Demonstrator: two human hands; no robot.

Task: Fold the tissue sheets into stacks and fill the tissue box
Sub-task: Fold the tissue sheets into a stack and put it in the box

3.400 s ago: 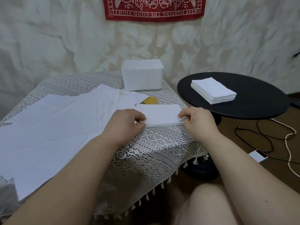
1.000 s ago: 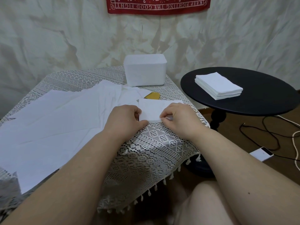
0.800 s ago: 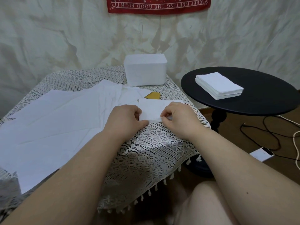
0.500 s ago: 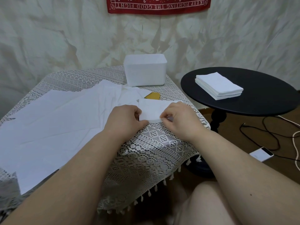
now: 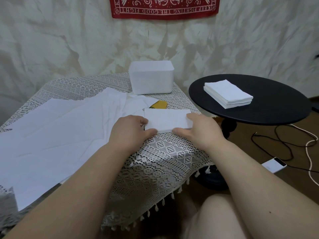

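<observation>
I see the folded tissue stack (image 5: 166, 121) at table centre, left hand (image 5: 128, 133) at its 9 o'clock edge, right hand (image 5: 198, 131) at 3 o'clock, thumbs and fingers pinching both ends. Tissue box (image 5: 151, 76) sits at 12 o'clock; loose sheets (image 5: 57, 135) spread at 9 o'clock.

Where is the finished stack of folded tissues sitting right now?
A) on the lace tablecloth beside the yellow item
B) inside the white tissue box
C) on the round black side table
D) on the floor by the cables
C: the finished stack lies on the round black side table, apart from the white tissue box.
</observation>
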